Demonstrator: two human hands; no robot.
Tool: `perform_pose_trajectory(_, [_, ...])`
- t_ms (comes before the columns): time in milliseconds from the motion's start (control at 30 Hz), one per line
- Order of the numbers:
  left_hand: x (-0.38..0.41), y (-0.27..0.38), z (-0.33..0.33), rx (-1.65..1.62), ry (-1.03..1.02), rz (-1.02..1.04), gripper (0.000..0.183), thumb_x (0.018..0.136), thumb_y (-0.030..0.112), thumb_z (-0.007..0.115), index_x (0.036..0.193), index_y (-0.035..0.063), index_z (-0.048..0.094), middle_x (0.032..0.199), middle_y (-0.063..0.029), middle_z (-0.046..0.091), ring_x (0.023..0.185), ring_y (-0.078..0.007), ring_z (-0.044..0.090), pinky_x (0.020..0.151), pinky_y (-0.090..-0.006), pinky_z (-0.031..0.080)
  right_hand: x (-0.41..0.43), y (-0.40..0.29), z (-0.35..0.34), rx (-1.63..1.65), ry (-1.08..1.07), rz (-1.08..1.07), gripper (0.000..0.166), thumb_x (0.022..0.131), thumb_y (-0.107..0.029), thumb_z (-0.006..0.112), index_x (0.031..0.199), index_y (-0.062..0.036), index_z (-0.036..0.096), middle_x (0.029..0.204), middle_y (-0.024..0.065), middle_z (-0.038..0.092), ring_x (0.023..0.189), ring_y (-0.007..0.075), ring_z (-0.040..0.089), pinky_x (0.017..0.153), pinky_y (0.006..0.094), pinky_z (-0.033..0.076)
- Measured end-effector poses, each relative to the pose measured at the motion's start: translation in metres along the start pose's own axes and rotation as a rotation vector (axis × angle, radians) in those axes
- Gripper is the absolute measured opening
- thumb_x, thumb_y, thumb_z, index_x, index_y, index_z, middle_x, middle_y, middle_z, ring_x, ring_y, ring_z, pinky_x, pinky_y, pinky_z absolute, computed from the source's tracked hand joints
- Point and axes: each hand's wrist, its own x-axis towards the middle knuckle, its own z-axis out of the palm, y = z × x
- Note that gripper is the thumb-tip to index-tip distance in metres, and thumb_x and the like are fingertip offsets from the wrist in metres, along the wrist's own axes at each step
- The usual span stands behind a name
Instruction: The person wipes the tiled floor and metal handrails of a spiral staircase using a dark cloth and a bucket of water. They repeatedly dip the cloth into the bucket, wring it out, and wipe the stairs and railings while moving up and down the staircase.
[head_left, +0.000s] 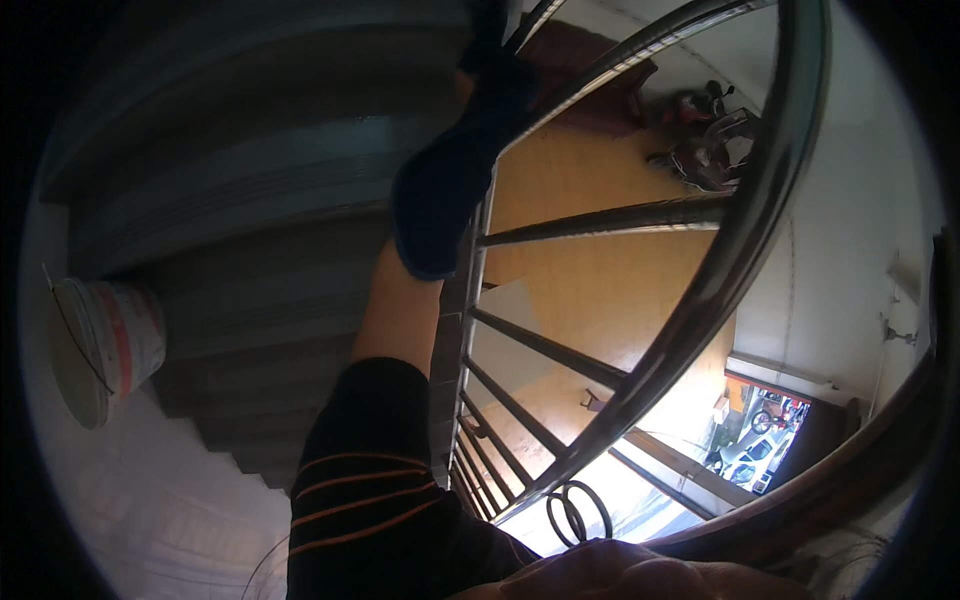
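Observation:
What looks like part of my bare right hand (637, 574) lies along the bottom edge, just below dark rings (577, 514); its fingers and any hold are hidden. A black garment with orange stripes (360, 480) covers a limb rising from the bottom. Past its edge comes bare skin, then a dark blue fabric covering (442, 202) beside the metal railing (660, 337). I cannot tell whether this limb is my arm or leg, so my left hand cannot be made out for certain. Another patch of skin and dark fabric shows at the top.
A dark staircase (247, 315) fills the left, with a lidded bucket (124, 349) by the wall. Through the railing, a tan floor (607, 292) lies lower down, with a parked motorbike (705, 154) and a dark red piece of furniture (592, 90). Bright daylight enters lower right.

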Motion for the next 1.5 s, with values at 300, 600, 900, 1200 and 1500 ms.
perform_pose_trajectory(300, [-0.182,0.012,-0.090,0.331,-0.338,-0.034,0.028,0.082,0.017,0.058,0.106,0.0042,0.055,0.107,-0.0139,0.056,0.102,-0.0244,0.053,0.090,-0.0353,0.042,-0.006,0.003,-0.007,-0.021,-0.004,-0.025,0.073,0.081,-0.030,0.053,0.133,0.0029,0.014,0.126,0.0186,0.031,0.113,0.0271,0.034,0.096,0.0377,0.027])
perform_pose_trajectory(600, [-0.235,0.048,-0.134,0.453,-0.576,0.128,0.027,0.082,0.017,0.057,0.105,0.0031,0.055,0.105,-0.0146,0.056,0.101,-0.0240,0.054,0.091,-0.0364,0.042,-0.002,0.004,-0.008,-0.015,0.013,-0.057,0.073,0.081,-0.031,0.053,0.133,0.0022,0.015,0.125,0.0183,0.033,0.111,0.0265,0.036,0.094,0.0371,0.029])
perform_pose_trajectory(900, [-0.092,0.027,-0.109,0.343,-0.307,0.095,0.026,0.082,0.015,0.056,0.106,0.0035,0.055,0.104,-0.0147,0.056,0.100,-0.0249,0.054,0.089,-0.0376,0.042,0.002,0.003,0.000,-0.039,0.039,-0.042,0.072,0.081,-0.032,0.053,0.133,0.0014,0.016,0.123,0.0179,0.035,0.109,0.0258,0.038,0.092,0.0366,0.031])
perform_pose_trajectory(1200, [0.167,-0.029,0.021,0.422,-0.110,0.125,0.027,0.081,0.014,0.056,0.106,0.0038,0.055,0.104,-0.0152,0.056,0.100,-0.0253,0.053,0.090,-0.0381,0.041,0.008,0.008,0.011,-0.018,0.012,0.021,0.072,0.081,-0.032,0.053,0.134,0.0006,0.017,0.122,0.0176,0.037,0.106,0.0252,0.040,0.090,0.0361,0.033])
perform_pose_trajectory(1500, [0.037,-0.045,-0.015,0.336,-0.175,0.118,0.027,0.081,0.014,0.056,0.107,0.0042,0.055,0.104,-0.0158,0.056,0.101,-0.0257,0.053,0.091,-0.0387,0.040,0.009,0.004,-0.006,-0.062,0.010,0.058,0.071,0.081,-0.033,0.054,0.134,-0.0001,0.018,0.120,0.0172,0.038,0.104,0.0246,0.042,0.089,0.0356,0.035])
